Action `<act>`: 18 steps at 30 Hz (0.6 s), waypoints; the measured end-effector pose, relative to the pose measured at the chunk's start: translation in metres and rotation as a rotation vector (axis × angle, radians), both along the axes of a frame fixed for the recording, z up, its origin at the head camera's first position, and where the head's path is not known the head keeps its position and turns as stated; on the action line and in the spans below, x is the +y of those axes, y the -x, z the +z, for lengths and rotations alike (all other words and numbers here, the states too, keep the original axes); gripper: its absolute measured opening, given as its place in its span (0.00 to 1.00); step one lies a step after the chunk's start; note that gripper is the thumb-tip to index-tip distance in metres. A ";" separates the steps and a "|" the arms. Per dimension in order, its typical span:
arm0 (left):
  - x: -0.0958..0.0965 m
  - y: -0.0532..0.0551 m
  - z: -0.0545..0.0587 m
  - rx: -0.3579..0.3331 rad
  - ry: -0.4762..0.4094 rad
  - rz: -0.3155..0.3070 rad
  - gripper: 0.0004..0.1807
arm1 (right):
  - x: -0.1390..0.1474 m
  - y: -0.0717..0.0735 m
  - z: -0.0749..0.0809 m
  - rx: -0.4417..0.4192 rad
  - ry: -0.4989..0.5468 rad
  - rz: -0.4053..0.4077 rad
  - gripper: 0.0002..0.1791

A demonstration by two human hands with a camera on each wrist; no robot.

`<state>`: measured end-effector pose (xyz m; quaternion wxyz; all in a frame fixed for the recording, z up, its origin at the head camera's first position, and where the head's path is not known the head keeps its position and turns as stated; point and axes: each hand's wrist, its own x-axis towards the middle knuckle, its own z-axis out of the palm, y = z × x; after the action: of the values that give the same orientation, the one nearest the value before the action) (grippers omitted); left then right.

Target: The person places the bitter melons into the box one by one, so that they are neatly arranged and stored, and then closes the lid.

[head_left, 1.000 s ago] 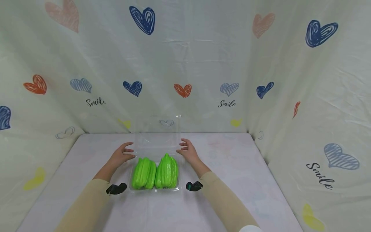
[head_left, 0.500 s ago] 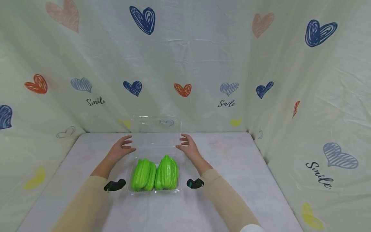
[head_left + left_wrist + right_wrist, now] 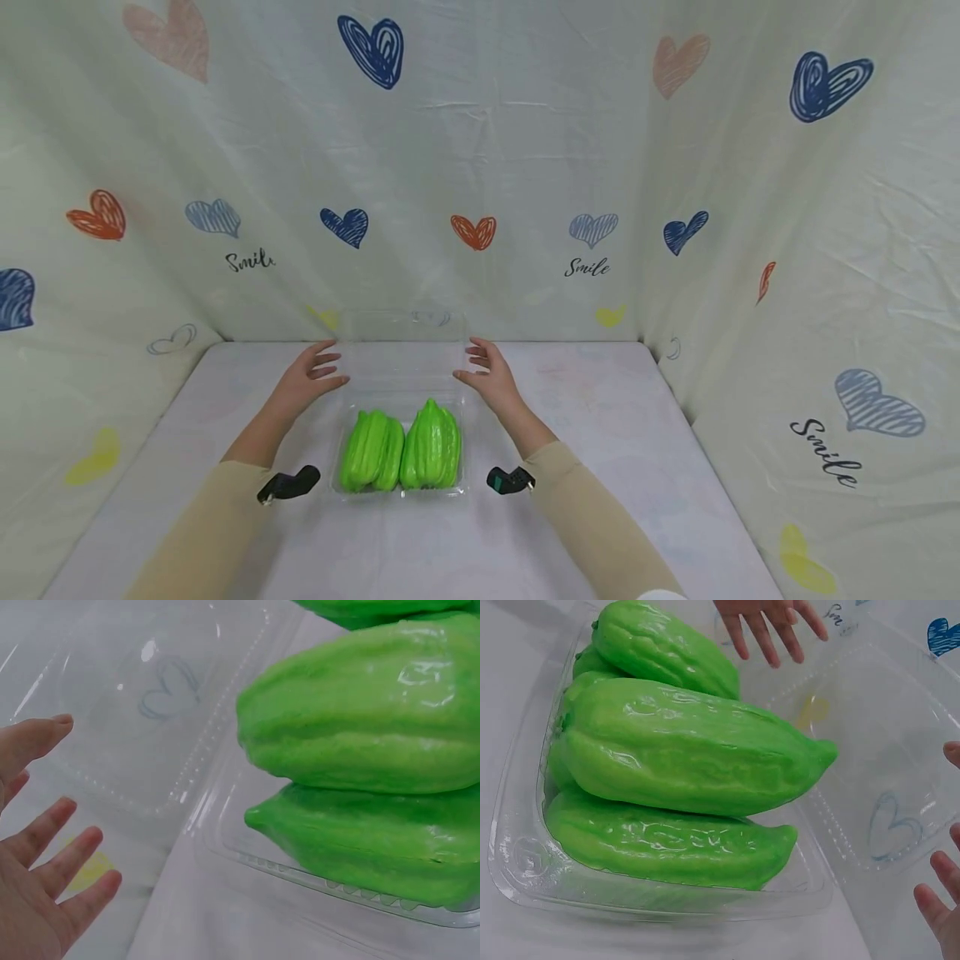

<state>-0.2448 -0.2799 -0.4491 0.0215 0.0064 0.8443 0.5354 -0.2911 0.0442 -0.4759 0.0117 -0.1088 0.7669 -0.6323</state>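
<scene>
A clear plastic clamshell box (image 3: 525, 859) lies on the table with its lid (image 3: 405, 362) raised at the far side. Several glossy green ribbed gourds (image 3: 431, 450), pointed at one end, fill the base in two groups. My left hand (image 3: 303, 379) is beside the lid's left edge; in the left wrist view its fingers are spread and hold nothing. On the other side, my right hand (image 3: 491, 375) is near the lid's right edge, fingers apart and the thumb toward the lid. Part of this hand is cut off in the right wrist view.
A pale cloth covers the table (image 3: 600, 467). Behind and at both sides hang light curtains (image 3: 517, 167) printed with hearts and "Smile". Each wrist wears a small black camera, such as the right camera (image 3: 510, 481).
Both hands have moved a little away from me and slightly apart. The lid's top edge now sits lower in the head view. The gourds and the base have stayed in place.
</scene>
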 end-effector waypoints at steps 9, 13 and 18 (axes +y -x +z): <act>0.004 -0.017 0.011 0.025 0.027 0.013 0.47 | 0.003 -0.026 0.023 0.031 0.034 0.021 0.38; 0.006 -0.026 0.015 0.041 0.027 0.016 0.46 | 0.005 -0.033 0.022 0.040 0.014 0.008 0.37; 0.007 -0.036 0.014 0.040 0.019 0.027 0.47 | 0.007 -0.033 0.008 0.075 -0.008 -0.006 0.37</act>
<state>-0.2090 -0.2728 -0.4355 -0.0027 0.0057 0.8496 0.5275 -0.2577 0.0515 -0.4682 -0.0185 -0.1299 0.7696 -0.6248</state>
